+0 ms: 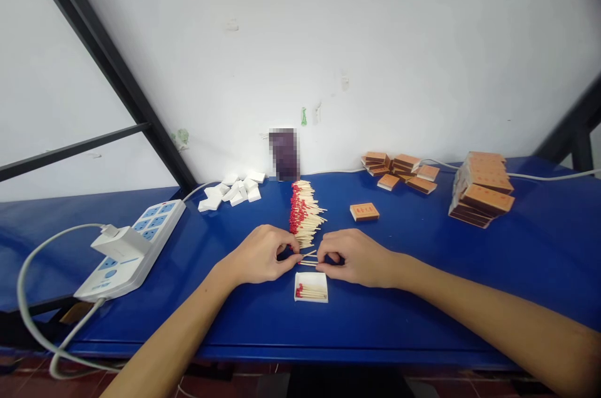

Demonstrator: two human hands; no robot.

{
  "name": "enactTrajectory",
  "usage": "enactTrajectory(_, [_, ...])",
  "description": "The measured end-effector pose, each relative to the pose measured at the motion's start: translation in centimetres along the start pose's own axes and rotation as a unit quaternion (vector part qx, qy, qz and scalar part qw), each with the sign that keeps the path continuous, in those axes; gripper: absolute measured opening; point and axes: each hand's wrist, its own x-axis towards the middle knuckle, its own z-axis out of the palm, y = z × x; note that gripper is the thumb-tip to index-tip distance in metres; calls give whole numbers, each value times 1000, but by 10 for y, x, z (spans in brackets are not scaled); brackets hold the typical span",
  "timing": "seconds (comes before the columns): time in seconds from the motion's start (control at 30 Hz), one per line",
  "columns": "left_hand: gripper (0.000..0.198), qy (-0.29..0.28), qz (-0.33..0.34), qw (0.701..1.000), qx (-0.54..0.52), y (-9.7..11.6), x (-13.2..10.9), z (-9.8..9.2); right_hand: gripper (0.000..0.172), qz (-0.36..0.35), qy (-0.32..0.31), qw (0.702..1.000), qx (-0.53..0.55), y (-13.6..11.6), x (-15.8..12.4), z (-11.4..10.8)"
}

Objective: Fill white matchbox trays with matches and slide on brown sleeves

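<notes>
Between my two hands lie a few matches, their red heads toward the left. My left hand pinches them at the head end with thumb and forefinger. At the plain ends, my right hand has its fingers closed on the same matches. Just below, a white matchbox tray holds several matches lying side by side, heads to the left. Directly beyond my hands a long heap of loose matches stretches toward the wall, red heads on the left.
White trays are piled at the back left. One closed matchbox lies right of the heap, with more matchboxes behind it and a stack of matchboxes farther right. A power strip with a plugged-in charger and cable occupies the left.
</notes>
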Motion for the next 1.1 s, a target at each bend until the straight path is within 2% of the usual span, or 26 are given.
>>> enactTrajectory(0.2, [12,1,6,1000,4,-1,1,1,9,6,0,1000,-1,-1,0,-1])
enactTrajectory(0.43, [13,2,3,1000,4,-3,0,1,19,3,7,1000,-12,-3,1,-2])
enactTrajectory(0.63, [12,1,8,1000,-4,-3,0,1,20,24,27,999,-11,-2,5,1])
enactTrajectory(0.97, [14,-12,13,999,-42,0,-1,2,17,18,8,1000,-6,-5,4,-1])
enactTrajectory(1.1, [13,38,23,999,-15,-4,-1,1,17,14,13,1000,-1,-5,3,0])
